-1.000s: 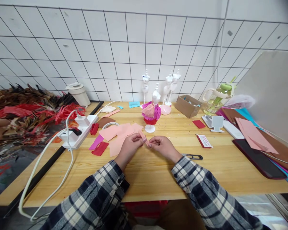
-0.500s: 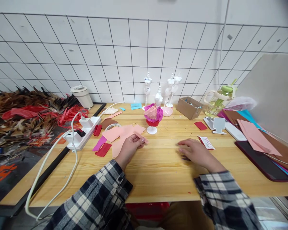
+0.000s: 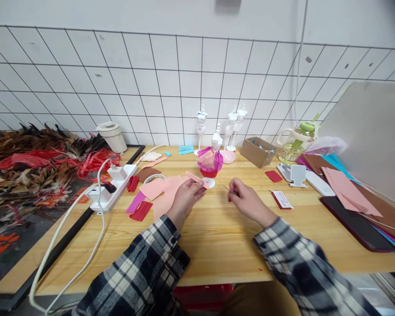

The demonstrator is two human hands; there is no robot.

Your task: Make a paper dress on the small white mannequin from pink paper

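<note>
My left hand (image 3: 186, 197) is closed, pinching a narrow folded pink crepe paper strip (image 3: 196, 180) between thumb and fingers. Opposite it, my right hand (image 3: 246, 198) is closed on a thin pointed tool (image 3: 227, 188); only its slim tip shows, aimed at the strip, and its kind is hidden. Just behind the hands stands a small white mannequin (image 3: 217, 139) on a round base, dressed in a ruffled pink, magenta and red paper skirt (image 3: 210, 160). Larger pink paper pieces (image 3: 166, 189) lie beside and partly under my left hand.
A power strip (image 3: 113, 193) with white cables lies left, near feathers (image 3: 36, 153). Several bare mannequins (image 3: 200, 125), a cardboard box (image 3: 255, 153) and a bottle (image 3: 296, 142) stand at the back. A phone (image 3: 355, 224) and paper sheets (image 3: 350, 188) lie right.
My right hand has picked up a thin dark tool from the table and moved left, closer to my left hand. The paper strip is now raised and tilted differently. The view has shifted slightly.
</note>
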